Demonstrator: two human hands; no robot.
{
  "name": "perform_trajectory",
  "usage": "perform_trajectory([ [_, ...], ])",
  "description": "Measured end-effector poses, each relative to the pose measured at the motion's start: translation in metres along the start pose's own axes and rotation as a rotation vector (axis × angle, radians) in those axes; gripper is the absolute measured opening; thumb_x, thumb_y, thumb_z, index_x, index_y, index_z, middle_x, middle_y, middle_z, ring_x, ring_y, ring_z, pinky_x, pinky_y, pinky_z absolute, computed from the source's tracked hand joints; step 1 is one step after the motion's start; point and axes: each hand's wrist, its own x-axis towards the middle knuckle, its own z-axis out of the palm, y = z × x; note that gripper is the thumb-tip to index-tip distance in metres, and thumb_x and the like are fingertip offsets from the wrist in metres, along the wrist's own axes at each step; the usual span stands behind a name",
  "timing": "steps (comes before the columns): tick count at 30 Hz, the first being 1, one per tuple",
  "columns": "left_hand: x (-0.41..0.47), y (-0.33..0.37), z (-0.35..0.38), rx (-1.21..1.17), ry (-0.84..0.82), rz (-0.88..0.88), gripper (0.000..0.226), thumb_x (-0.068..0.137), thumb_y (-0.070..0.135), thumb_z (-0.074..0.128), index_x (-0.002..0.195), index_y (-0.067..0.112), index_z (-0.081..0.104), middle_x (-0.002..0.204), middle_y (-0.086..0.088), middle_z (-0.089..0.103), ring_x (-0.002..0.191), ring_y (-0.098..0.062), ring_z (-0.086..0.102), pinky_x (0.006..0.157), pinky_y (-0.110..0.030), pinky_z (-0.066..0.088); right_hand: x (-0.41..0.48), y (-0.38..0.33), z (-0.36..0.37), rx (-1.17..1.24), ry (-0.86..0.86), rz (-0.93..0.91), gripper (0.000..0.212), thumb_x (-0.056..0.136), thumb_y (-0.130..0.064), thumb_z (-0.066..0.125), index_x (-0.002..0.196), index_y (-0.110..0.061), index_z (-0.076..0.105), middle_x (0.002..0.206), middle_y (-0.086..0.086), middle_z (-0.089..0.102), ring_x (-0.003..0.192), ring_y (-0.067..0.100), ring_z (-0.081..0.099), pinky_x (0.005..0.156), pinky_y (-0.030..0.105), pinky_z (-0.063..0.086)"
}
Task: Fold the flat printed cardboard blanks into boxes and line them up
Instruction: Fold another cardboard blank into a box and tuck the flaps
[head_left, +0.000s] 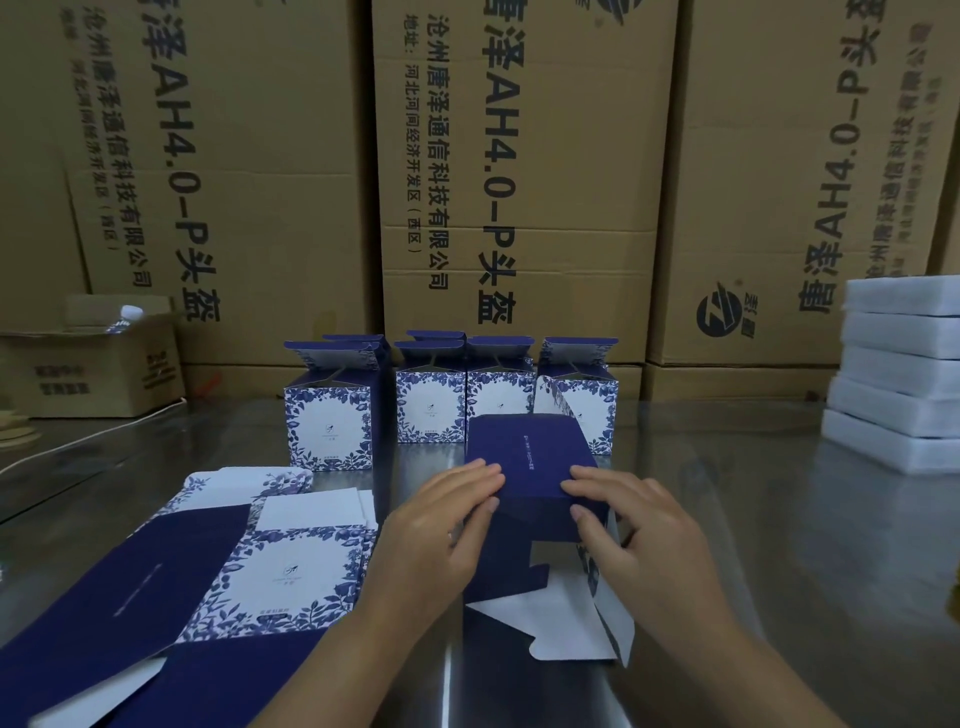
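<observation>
The half-folded box (530, 457) lay in the middle of the counter (779, 545). Its dark blue panel was turned up, and its white inner flaps (550, 629) were spread open toward the person. The step in hand seemed to be the squaring of the sleeve. Next, probably, the loose flaps had to be tucked in one after another to close the end, and the box then stood upright in the line.

The left hand (441, 530) and the right hand (628, 525) both rested on this box. The fingers lay nearly straight and flat on the top panel, with the thumbs against the near face, so they pressed and did not clutch.

To the left of this box lay the flat blanks (234, 571), navy with a blue-and-white leaf print. Behind it the finished boxes (327, 415) stood in a row with their lids open. Well to its right was a stack of white foam blocks (898, 374), and far behind it stood large brown cartons (519, 156).
</observation>
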Motion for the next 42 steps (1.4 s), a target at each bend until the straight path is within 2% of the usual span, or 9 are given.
perform_trajectory([
  [5, -0.002, -0.010, -0.001, -0.076, 0.031, -0.123, 0.023, 0.083, 0.006, 0.064, 0.104, 0.009, 0.071, 0.112, 0.008, 0.066, 0.105, 0.001, 0.059, 0.085, -0.028, 0.052, 0.000, 0.000, -0.001, 0.024, -0.019, 0.035, 0.027, 0.082, -0.014, 0.068, 0.100, -0.034, 0.071, 0.107, -0.037, 0.054, 0.097, -0.002, 0.051, 0.078, 0.006, 0.036],
  [10, 0.001, -0.010, -0.001, -0.157, 0.041, -0.218, 0.025, 0.080, -0.004, 0.068, 0.096, 0.015, 0.074, 0.104, 0.019, 0.065, 0.100, 0.007, 0.060, 0.079, -0.008, 0.047, 0.000, 0.000, -0.001, 0.031, -0.028, 0.047, 0.029, 0.083, -0.014, 0.068, 0.103, -0.035, 0.070, 0.110, -0.035, 0.055, 0.098, -0.005, 0.048, 0.079, 0.005, 0.035],
  [14, 0.003, -0.011, 0.001, -0.139, 0.032, -0.214, 0.023, 0.081, -0.002, 0.067, 0.096, 0.014, 0.074, 0.103, 0.019, 0.064, 0.100, 0.008, 0.059, 0.079, -0.004, 0.045, 0.001, 0.001, -0.001, 0.071, -0.076, 0.065, 0.029, 0.085, -0.017, 0.064, 0.107, -0.037, 0.066, 0.114, -0.039, 0.048, 0.104, -0.010, 0.042, 0.086, 0.006, 0.036],
  [17, 0.001, -0.011, 0.001, -0.147, 0.035, -0.219, 0.022, 0.082, -0.001, 0.066, 0.095, 0.015, 0.074, 0.104, 0.018, 0.065, 0.099, 0.007, 0.059, 0.077, -0.005, 0.046, 0.001, 0.000, 0.004, 0.186, -0.047, 0.141, 0.031, 0.086, -0.012, 0.064, 0.101, -0.039, 0.065, 0.126, -0.033, 0.043, 0.118, -0.009, 0.039, 0.093, 0.016, 0.039],
  [22, -0.001, -0.010, 0.000, -0.109, 0.031, -0.207, 0.017, 0.085, 0.006, 0.064, 0.091, 0.021, 0.070, 0.106, 0.021, 0.064, 0.098, 0.004, 0.060, 0.072, -0.009, 0.048, -0.001, -0.004, 0.011, 0.522, -0.051, 0.321, 0.034, 0.089, -0.013, 0.063, 0.107, -0.042, 0.058, 0.137, -0.027, 0.034, 0.121, -0.008, 0.041, 0.087, 0.006, 0.042],
  [25, 0.000, -0.007, -0.002, -0.083, 0.025, -0.207, 0.011, 0.085, 0.020, 0.059, 0.090, 0.022, 0.068, 0.106, 0.022, 0.064, 0.100, 0.003, 0.059, 0.077, -0.013, 0.048, -0.001, -0.001, 0.011, 0.553, -0.039, 0.326, 0.035, 0.089, -0.011, 0.062, 0.107, -0.040, 0.059, 0.131, -0.024, 0.045, 0.109, -0.016, 0.045, 0.078, 0.008, 0.047],
  [29, 0.002, -0.001, -0.005, -0.145, -0.001, -0.212, 0.013, 0.077, 0.035, 0.060, 0.080, 0.023, 0.058, 0.109, 0.023, 0.062, 0.108, 0.002, 0.056, 0.084, -0.011, 0.043, 0.000, 0.000, 0.008, 0.611, -0.002, 0.314, 0.030, 0.086, -0.001, 0.061, 0.096, -0.029, 0.066, 0.120, -0.016, 0.056, 0.104, 0.000, 0.056, 0.076, 0.019, 0.051],
  [36, 0.002, 0.000, -0.004, -0.145, -0.132, -0.230, 0.029, 0.080, 0.020, 0.073, 0.095, 0.043, 0.063, 0.116, 0.027, 0.060, 0.122, 0.009, 0.044, 0.101, -0.010, 0.033, 0.000, -0.002, 0.007, 0.615, 0.028, 0.260, 0.027, 0.083, 0.003, 0.065, 0.089, -0.023, 0.069, 0.114, -0.010, 0.060, 0.099, -0.001, 0.058, 0.073, 0.015, 0.051],
  [42, 0.006, -0.002, -0.003, -0.163, -0.112, -0.282, 0.026, 0.078, 0.019, 0.074, 0.099, 0.035, 0.071, 0.109, 0.028, 0.061, 0.118, 0.009, 0.047, 0.098, -0.005, 0.030, -0.003, -0.002, 0.009, 0.579, 0.040, 0.215, 0.030, 0.082, -0.002, 0.068, 0.091, -0.030, 0.069, 0.114, -0.011, 0.061, 0.100, 0.002, 0.059, 0.076, 0.022, 0.054],
])
